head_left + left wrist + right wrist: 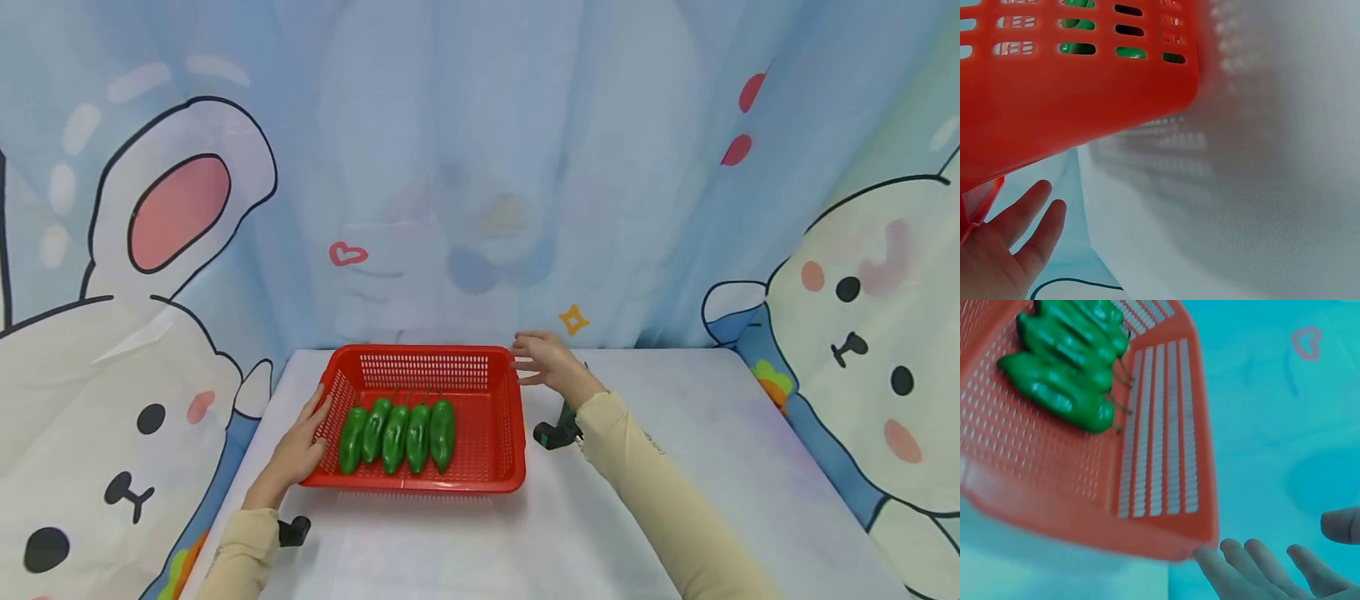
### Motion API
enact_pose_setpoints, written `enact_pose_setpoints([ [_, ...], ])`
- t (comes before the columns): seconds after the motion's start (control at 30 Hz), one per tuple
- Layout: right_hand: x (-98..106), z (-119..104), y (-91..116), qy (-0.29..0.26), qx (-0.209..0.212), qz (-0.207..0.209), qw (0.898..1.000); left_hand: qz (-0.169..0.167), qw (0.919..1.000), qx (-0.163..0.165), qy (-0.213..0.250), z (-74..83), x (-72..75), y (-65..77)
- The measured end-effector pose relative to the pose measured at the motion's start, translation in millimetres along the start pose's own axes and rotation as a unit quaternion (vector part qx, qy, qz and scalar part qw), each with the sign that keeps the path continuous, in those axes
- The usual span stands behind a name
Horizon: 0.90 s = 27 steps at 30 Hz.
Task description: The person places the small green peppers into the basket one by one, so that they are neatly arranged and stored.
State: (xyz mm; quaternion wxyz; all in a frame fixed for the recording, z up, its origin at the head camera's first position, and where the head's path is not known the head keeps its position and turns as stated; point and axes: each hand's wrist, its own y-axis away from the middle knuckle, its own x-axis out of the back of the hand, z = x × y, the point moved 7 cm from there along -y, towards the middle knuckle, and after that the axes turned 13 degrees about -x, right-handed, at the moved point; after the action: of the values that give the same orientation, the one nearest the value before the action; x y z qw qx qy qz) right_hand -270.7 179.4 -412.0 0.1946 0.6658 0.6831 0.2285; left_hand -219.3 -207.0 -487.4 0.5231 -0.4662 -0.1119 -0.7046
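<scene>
A red plastic basket point(480, 482) with slotted walls stands on the white table. Several green peppers point(396, 439) lie side by side in its left half, stems toward the far wall. At the basket's left rim is my left hand point(297, 446), fingers extended along the side; in the left wrist view two spread fingers point(1034, 232) show beside the red wall. My right hand point(550, 364) is by the far right corner, its fingers straight and spaced. In the right wrist view, the fingertips point(1210, 556) come right at the basket's corner, and the palm holds nothing.
The white table point(675, 467) extends to the right and in front of the basket. A light blue curtain point(480, 167) with printed cartoon animals hangs behind and at both sides. Dark wrist-worn devices point(553, 435) sit by the sleeves.
</scene>
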Motion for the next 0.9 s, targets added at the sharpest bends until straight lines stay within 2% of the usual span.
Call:
enact_pose_setpoints([
  [0.13, 17.7, 12.1, -7.5, -0.013, -0.012, 0.025, 1.0, 0.004, 1.0, 0.005, -0.005, 0.1, 2.8, 7.1],
  [0.23, 36.2, 21.7, -12.8, -0.031, -0.02, 0.061, 0.997, 0.001, 1.0, 0.002, -0.002, 0.7, 2.0, 5.8],
  [0.37, 65.4, 35.7, -14.1, -0.071, -0.032, 0.122, 0.99, 0.003, 1.0, -0.005, 0.001, 1.7, -0.3, 1.4],
  [0.5, 85.5, 50.1, -16.6, -0.108, -0.036, 0.158, 0.981, 0.004, 1.0, -0.005, 0.001, -0.2, -0.6, -0.2],
  [0.77, 102.1, 77.4, -26.3, -0.128, -0.068, 0.215, 0.966, 0.008, 0.9999, -0.008, 0.0, 0.1, 0.2, -1.3],
  [0.9, 104.7, 86.3, -32.9, -0.102, -0.085, 0.24, 0.962, 0.01, 0.9999, -0.013, -0.002, 1.5, -0.1, -0.3],
])
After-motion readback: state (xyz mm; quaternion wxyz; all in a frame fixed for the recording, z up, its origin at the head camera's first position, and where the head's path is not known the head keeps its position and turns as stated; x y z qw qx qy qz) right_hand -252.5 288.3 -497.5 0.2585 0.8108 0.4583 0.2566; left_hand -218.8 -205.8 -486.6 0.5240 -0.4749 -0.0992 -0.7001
